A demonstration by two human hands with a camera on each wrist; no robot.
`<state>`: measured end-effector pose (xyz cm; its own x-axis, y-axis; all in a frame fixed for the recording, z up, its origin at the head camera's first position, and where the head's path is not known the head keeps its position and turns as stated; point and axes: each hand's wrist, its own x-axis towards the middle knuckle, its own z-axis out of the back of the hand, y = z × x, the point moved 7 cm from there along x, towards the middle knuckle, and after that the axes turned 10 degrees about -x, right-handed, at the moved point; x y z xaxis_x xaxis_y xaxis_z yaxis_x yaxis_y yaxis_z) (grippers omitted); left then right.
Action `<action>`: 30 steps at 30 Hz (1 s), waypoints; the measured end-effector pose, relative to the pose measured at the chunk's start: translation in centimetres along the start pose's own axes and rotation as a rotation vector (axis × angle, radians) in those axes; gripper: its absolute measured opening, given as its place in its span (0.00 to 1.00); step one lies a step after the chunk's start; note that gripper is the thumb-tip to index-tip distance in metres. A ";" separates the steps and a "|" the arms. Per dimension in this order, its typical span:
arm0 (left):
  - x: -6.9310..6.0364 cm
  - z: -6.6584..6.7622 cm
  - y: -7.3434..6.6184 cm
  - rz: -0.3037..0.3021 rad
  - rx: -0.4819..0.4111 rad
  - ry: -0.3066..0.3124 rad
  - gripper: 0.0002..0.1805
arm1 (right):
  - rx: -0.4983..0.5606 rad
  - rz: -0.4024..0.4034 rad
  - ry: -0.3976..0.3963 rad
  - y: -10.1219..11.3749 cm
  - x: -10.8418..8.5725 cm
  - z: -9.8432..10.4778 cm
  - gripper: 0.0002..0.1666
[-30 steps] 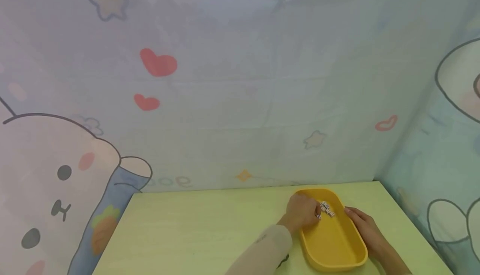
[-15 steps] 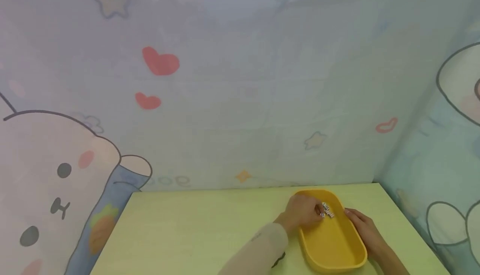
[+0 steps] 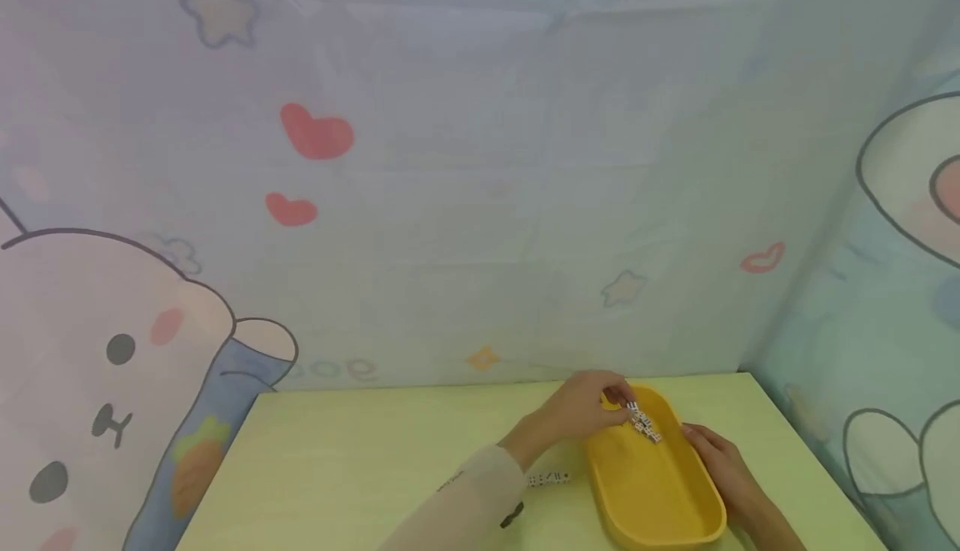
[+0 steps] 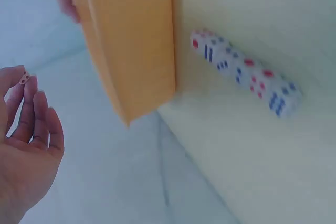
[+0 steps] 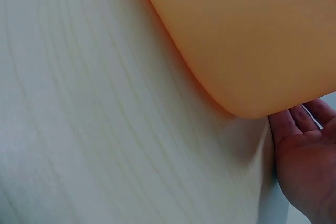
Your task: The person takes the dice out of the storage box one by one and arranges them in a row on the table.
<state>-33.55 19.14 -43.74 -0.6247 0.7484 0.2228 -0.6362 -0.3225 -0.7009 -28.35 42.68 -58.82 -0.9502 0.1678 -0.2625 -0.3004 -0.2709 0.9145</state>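
My left hand is raised over the far-left rim of a yellow tray. Between its thumb and fingertips it pinches a small white die with dark dots. Several more white dice lie in a cluster inside the tray, partly behind the fingertips. On the table left of the tray, several dice stand touching in a straight row; my sleeve covers part of it in the head view. My right hand holds the tray's right side at the rim, its fingers partly hidden behind the wall in the right wrist view.
The pale yellow-green table extends left of the tray. A printed cloth with hearts, stars and cartoon animals hangs behind the table and along its sides. A dark strip shows beside my left sleeve.
My left hand has lifted from inside the tray and moved left with a die in its fingertips. The dice row has come into view beside the sleeve. The right hand stays at the tray.
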 end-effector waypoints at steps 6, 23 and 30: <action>-3.9 3.6 0.9 -0.012 0.013 -0.006 0.07 | -0.050 0.021 -0.004 0.6 -0.1 -0.1 0.49; -14.1 5.1 7.6 0.170 0.043 -0.047 0.04 | -0.033 -0.012 0.024 -0.2 -0.2 -0.1 0.49; -16.7 3.4 9.5 0.242 0.080 -0.020 0.06 | -0.046 -0.007 0.032 -0.3 -0.5 -0.1 0.50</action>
<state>-30.69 1.60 -51.76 -0.7718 0.6322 0.0689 -0.5001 -0.5364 -0.6798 -27.81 42.58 -58.98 -0.9501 0.1395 -0.2790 -0.3096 -0.3135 0.8977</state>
